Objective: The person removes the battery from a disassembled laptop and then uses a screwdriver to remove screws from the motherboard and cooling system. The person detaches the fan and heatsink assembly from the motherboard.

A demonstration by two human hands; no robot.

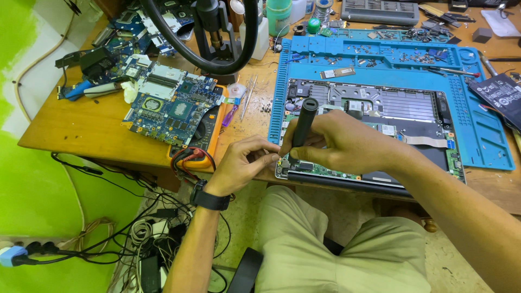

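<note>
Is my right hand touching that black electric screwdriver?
Touching: the head view shows the right hand wrapped around the black electric screwdriver, fingers closed on its lower barrel.

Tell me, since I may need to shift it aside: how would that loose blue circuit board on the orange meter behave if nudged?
The blue circuit board looks stiff and fairly light. It overhangs the orange meter, so a nudge would probably tip or slide it. Its exposed chips suggest fragility.

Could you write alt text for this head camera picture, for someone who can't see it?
A person's right hand holds a black screwdriver upright over an opened laptop on a blue mat, while the left hand pinches near its tip. A loose circuit board lies to the left on the wooden desk.
</note>
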